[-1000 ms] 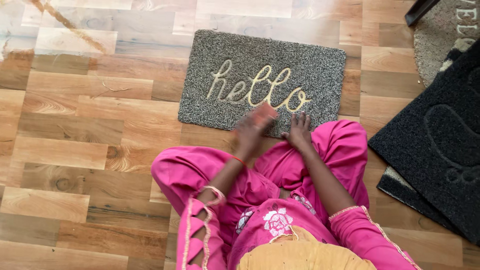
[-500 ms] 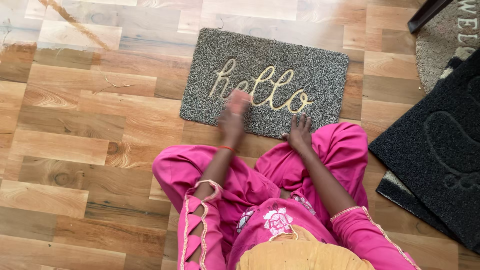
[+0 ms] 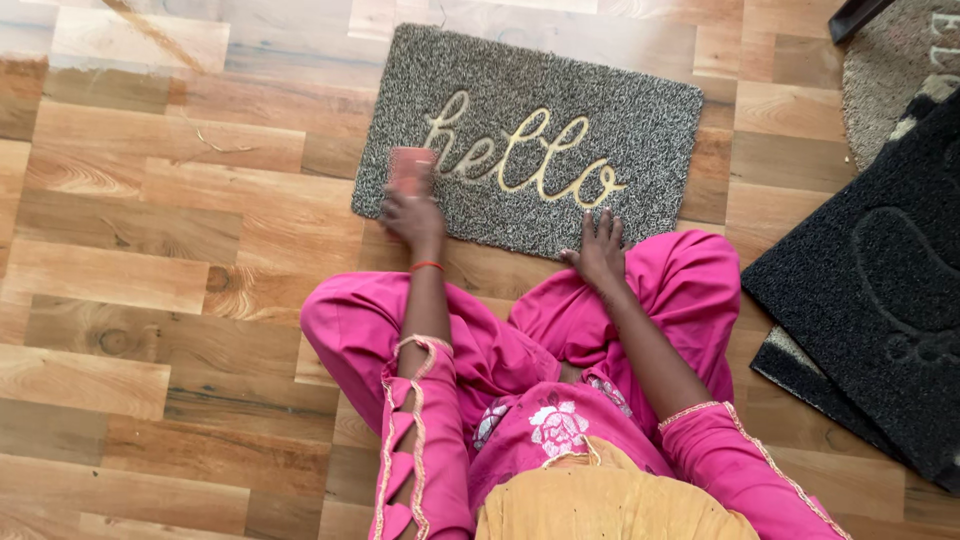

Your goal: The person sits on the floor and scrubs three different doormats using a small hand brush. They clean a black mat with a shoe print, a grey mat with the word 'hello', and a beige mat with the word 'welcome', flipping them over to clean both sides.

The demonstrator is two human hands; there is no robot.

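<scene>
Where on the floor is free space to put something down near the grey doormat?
Bare wooden floor lies wide open left of the grey rectangular doormat. The left hand holds a pink block on the mat's left edge; the right hand presses its near edge. Right is crowded: black mat.

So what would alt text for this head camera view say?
A seated person in pink presses a small pink block with the left hand onto a grey doormat; the right hand rests flat on its near edge, on a wooden floor.
</scene>
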